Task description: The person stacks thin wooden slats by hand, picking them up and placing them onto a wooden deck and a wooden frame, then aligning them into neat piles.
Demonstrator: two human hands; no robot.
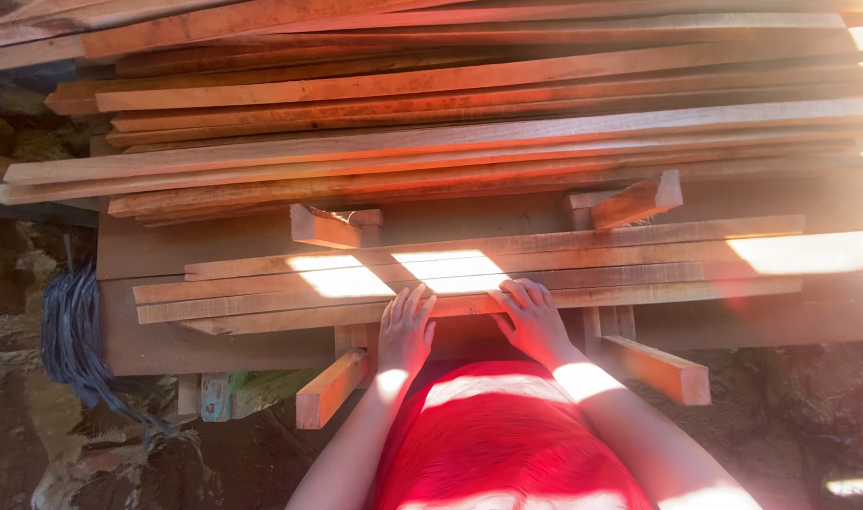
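From the head view I found both hands laid on the nearest wooden slat [469,304], the front one of a short stack lying across a wooden desk [148,321]. The left hand [406,331] rested palm down on the slat's near edge, fingers [414,304] spread and flat, pinching nothing. The right hand [533,316] lay just beside it on the same slat, fingers likewise spread and extended over the top face. Behind the slat lay a tall pile of long planks [469,123]. Two short offcut blocks [332,227] stood between the slat stack and that pile. A bundle of dark cord [72,331] hung well to the left of the slat.

In my judgement, shifting the slat cleanly called for even pressure from both palms, kept square to the neighbouring slats, clear of the splintered edge.
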